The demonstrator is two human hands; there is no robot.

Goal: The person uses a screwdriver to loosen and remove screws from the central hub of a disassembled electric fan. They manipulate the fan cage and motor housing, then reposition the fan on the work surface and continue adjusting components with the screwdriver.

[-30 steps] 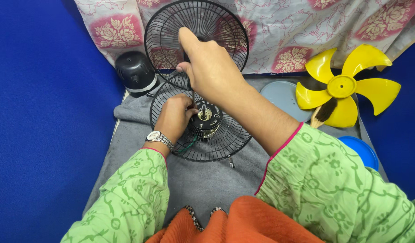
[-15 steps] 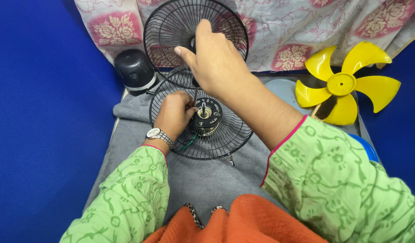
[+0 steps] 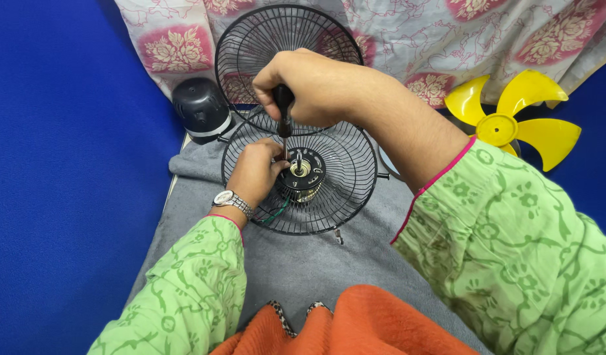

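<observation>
Our right hand point(image 3: 313, 85) is fisted around one black-handled screwdriver point(image 3: 283, 112), long axis upright, tip pointing down beside the motor hub point(image 3: 302, 172). Our left hand point(image 3: 256, 172) curls its fingers against that hub's left edge. One rear grille point(image 3: 342, 190) rings the hub; a second grille point(image 3: 263, 39) leans behind it. One black cap point(image 3: 199, 108) sits left, one yellow five-bladed fan blade point(image 3: 507, 121) right.

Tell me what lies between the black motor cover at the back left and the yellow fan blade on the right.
In the head view: the upright wire guard and the right hand gripping a screwdriver.
</observation>
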